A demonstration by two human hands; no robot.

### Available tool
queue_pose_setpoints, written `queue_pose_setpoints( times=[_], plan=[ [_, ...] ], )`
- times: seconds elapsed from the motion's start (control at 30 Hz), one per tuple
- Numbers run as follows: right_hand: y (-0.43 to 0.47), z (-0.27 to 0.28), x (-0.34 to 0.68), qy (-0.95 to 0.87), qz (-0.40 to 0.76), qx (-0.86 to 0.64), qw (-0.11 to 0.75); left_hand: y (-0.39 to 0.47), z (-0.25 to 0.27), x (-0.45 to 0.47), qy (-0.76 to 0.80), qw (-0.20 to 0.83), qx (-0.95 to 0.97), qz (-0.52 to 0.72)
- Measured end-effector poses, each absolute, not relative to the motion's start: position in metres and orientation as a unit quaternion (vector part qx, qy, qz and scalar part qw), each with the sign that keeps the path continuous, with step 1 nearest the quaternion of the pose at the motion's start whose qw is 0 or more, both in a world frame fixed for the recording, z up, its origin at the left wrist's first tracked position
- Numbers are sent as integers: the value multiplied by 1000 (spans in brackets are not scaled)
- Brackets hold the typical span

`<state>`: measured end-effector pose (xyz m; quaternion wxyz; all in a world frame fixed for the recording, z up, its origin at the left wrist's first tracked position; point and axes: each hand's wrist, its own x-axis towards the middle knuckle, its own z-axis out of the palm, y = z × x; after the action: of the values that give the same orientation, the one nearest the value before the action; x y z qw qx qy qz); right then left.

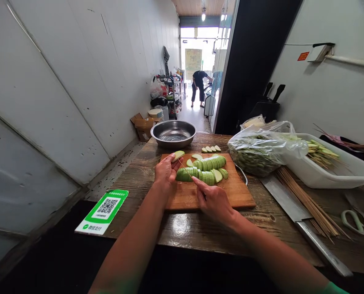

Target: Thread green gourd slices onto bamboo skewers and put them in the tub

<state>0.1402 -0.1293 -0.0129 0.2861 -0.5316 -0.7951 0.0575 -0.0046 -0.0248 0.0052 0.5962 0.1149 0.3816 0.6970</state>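
My left hand (165, 171) is closed on a pale half-round zucchini slice (178, 155), held up over the cutting board's left side. In my right hand (214, 199) is a thin bamboo skewer (186, 168), pinched near its lower end, its other end reaching toward the left fingers. Whether the tip has entered the slice I cannot tell. Below the hands, the wooden cutting board (233, 192) bears two rows of sliced green zucchini (211, 163), with a few slices lying loose. Beyond the board's far edge, several slices (211, 149) lie in a line on the table.
A steel basin (173, 143) stands behind the board. To the right are a plastic bag of greens (255, 157), a white tub (316, 175), a cleaver (287, 200), a skewer bundle (304, 200) and scissors (353, 222). A QR-code sign (105, 210) lies left. A person (199, 83) bends by the doorway.
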Motion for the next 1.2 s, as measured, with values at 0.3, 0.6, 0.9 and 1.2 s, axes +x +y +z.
queue_pose_setpoints(
  times=[0.3,0.6,0.9,1.2],
  plan=[
    [-129,-14,141,-797,56,-530,283,-26,6,-4,381,594,125,697],
    [-128,-17,140,-792,47,-539,284,-26,4,-4,376,602,125,693],
    [-127,-17,141,-790,48,-540,286,-26,3,-4,379,604,146,686],
    [-129,-14,141,-790,41,-549,269,-27,2,-4,378,630,173,656]
  ],
)
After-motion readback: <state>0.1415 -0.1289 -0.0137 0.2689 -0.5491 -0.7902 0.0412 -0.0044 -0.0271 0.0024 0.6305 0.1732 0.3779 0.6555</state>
